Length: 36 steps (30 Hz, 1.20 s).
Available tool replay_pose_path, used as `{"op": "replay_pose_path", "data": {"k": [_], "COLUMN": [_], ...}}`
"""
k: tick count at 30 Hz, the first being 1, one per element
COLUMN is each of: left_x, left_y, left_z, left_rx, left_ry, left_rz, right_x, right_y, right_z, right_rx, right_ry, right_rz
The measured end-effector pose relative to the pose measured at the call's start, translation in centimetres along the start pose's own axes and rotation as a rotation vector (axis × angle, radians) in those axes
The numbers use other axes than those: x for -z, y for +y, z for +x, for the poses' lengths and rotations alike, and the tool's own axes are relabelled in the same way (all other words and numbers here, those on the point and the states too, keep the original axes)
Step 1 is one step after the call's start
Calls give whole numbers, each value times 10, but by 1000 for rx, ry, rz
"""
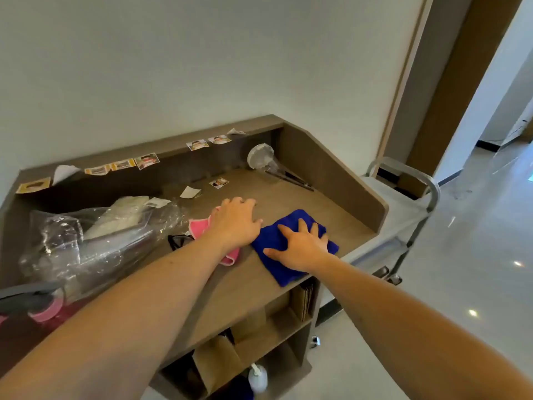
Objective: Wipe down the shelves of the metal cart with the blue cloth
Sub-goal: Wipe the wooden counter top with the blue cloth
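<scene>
Both hands spread flat: right [300,249] on blue cloth [291,226] overhanging counter edge [251,295], left [235,223] on pink cloth [199,226]

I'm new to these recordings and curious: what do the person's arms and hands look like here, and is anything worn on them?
Both arms are bare as far as the picture shows, with no sleeves in view. The left hand and right hand wear no gloves, and no watch, rings or bracelets show.

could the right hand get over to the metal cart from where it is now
Probably yes. The right hand lies flat on the blue cloth at the desk's near right corner, and the metal cart stands just beyond the desk's right side panel. Nothing visible blocks the way past that corner.
</scene>
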<state>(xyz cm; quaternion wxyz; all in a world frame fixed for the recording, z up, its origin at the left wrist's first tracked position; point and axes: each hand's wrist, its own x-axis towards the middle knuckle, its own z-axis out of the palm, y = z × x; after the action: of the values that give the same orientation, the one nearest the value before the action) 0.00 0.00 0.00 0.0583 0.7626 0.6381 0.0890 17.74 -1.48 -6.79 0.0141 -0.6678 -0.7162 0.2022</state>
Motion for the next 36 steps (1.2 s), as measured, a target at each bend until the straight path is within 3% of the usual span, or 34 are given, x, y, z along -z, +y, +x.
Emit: {"op": "replay_pose_path", "data": {"k": [6,16,24,31,36], "left_x": [-13,-16,-10,12,28], "left_y": [-6,0,-4,6,25], "left_z": [16,25,17,17,19], "left_rx": [13,6,-21,-66,-121], "left_ry": [64,82,81,70,87], "left_rz": [4,-25,-57,-75,-112], "right_x": [-22,-25,-27,-12,15], "right_y": [3,-14,-22,-8,7], "right_z": [10,13,3,-17,-31], "right_rx": [-24,-45,32,9,-67], "right_ry": [147,217,428,383,518], "right_rz": [-80,-121,-129,-44,-67]}}
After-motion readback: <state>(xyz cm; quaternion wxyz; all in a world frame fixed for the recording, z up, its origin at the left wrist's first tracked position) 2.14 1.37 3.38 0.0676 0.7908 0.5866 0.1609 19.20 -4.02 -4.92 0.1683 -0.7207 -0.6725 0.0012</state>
